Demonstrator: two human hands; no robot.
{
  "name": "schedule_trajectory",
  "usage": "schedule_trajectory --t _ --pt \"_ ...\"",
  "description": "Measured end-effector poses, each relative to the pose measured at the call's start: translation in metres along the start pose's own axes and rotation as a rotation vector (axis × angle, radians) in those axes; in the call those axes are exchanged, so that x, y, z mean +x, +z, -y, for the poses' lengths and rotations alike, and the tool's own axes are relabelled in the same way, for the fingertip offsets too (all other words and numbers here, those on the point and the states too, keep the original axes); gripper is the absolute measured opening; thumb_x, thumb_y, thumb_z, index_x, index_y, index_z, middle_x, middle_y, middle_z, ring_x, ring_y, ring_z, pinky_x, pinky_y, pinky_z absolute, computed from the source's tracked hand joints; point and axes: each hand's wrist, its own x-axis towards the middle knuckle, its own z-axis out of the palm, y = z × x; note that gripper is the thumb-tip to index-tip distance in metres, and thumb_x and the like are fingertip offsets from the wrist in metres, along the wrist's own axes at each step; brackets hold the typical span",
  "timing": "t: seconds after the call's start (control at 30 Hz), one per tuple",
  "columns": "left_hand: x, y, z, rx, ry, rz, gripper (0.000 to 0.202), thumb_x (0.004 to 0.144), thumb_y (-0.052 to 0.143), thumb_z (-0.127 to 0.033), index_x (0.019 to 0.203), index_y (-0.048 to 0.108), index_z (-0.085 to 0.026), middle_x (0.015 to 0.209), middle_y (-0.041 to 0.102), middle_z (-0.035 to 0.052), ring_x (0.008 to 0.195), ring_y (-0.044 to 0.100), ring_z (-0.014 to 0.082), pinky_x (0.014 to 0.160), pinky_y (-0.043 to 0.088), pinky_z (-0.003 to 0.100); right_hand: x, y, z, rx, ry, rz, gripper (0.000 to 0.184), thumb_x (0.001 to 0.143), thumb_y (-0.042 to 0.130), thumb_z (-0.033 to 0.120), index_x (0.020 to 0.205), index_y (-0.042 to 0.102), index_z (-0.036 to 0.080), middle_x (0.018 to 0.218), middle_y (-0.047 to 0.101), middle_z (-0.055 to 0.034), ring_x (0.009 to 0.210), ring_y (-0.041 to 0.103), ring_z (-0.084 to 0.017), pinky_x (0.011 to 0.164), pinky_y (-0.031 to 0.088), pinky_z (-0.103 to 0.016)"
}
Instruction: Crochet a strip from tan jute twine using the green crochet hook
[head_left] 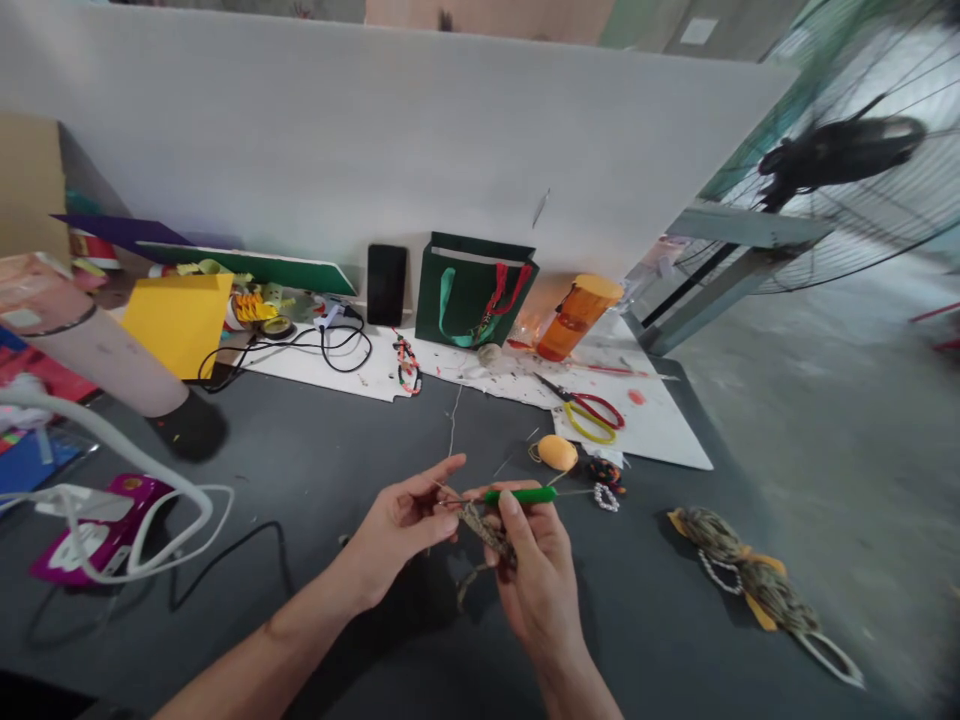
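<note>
My right hand (541,565) grips the green handle of a crochet hook (521,495), whose thin metal shaft points left. Beneath the hook hangs a small grey-brown knitted or crocheted strip (480,525), with a loose tail curling below and my right fingers partly behind it. At the hook's tip, my left hand (405,520) is closed, thumb and fingers pinching yarn beside the strip; the exact grip is partly hidden. Past my hands lie an orange-yellow egg-shaped piece (557,453) and a dark multicoloured yarn bundle (604,473) with a beaded loop.
Scissors (589,410) with red and yellow handles rest on white board. Behind stand a green gift bag (472,290), a black phone (387,285) and an orange container (577,318). Wound yarn (750,570) lies right; a purple device (105,530) with cables sits left. A fan (840,160) stands beyond.
</note>
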Motion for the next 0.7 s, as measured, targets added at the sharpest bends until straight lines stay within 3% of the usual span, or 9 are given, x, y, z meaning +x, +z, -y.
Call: schedule_trajectory --t 0.2,0.3,0.4,0.5,0.6,0.67,0.7 --pt "0.001 -0.001 0.0 0.075 0.017 -0.038 0.06 0.067 0.089 -0.027 0.125 0.073 -0.026 0.078 0.064 -0.0023 0.069 0.054 0.0096 0.069 0.044 0.024 -0.001 0.006 0.004 0.057 0.036 0.007 0.045 0.058 0.093 0.05 0.078 0.067 0.019 0.068 0.072 -0.0003 0.044 0.049 -0.005 0.033 0.033 -0.011" --pt "0.002 -0.006 -0.004 0.17 0.009 0.033 0.054 0.07 0.088 -0.033 0.121 0.075 -0.025 0.079 0.069 -0.0004 0.069 0.06 0.0117 0.071 0.047 0.027 0.004 0.003 0.006 0.137 0.1 0.019 0.045 0.056 0.095 0.047 0.076 0.068 0.018 0.067 0.073 -0.0004 0.037 0.041 -0.002 0.031 0.026 -0.011" --pt "0.004 -0.022 -0.028 0.291 -0.064 0.215 0.044 0.067 0.089 -0.041 0.106 0.081 -0.022 0.093 0.079 0.0079 0.087 0.07 0.0219 0.087 0.051 0.037 0.017 -0.006 0.008 0.269 0.178 -0.036 0.05 0.046 0.1 0.042 0.076 0.069 0.018 0.068 0.075 0.001 0.03 0.03 0.003 0.03 0.025 -0.011" --pt "0.005 -0.047 -0.067 0.442 0.037 0.29 0.05 0.067 0.085 -0.052 0.106 0.082 -0.022 0.117 0.077 0.014 0.106 0.07 0.0295 0.101 0.048 0.044 0.034 -0.018 0.008 0.393 0.213 -0.07 0.051 0.04 0.103 0.034 0.075 0.07 0.018 0.072 0.078 0.0015 0.028 0.027 0.006 0.034 0.035 -0.011" --pt "0.016 -0.069 -0.102 0.576 0.16 0.064 0.063 0.067 0.073 -0.071 0.101 0.081 -0.019 0.111 0.078 0.0178 0.091 0.075 0.0324 0.079 0.059 0.046 0.046 -0.029 0.001 0.454 0.26 0.006 0.047 0.044 0.102 0.036 0.075 0.071 0.018 0.072 0.076 0.0032 0.028 0.025 0.006 0.034 0.034 -0.011" --pt "0.037 -0.075 -0.115 0.668 0.197 -0.06 0.057 0.077 0.07 -0.062 0.11 0.078 -0.017 0.108 0.078 0.0194 0.088 0.075 0.0325 0.073 0.059 0.045 0.051 -0.035 -0.008 0.46 0.292 0.072 0.043 0.05 0.1 0.037 0.077 0.072 0.019 0.074 0.076 0.0033 0.029 0.026 0.006 0.034 0.034 -0.012" --pt "0.053 -0.074 -0.118 0.724 0.23 -0.141 0.053 0.08 0.07 -0.055 0.115 0.076 -0.016 0.107 0.078 0.019 0.09 0.074 0.0327 0.077 0.059 0.046 0.053 -0.036 -0.013 0.447 0.306 0.117 0.04 0.052 0.1 0.036 0.077 0.073 0.02 0.073 0.076 0.0026 0.029 0.025 0.005 0.033 0.032 -0.012"
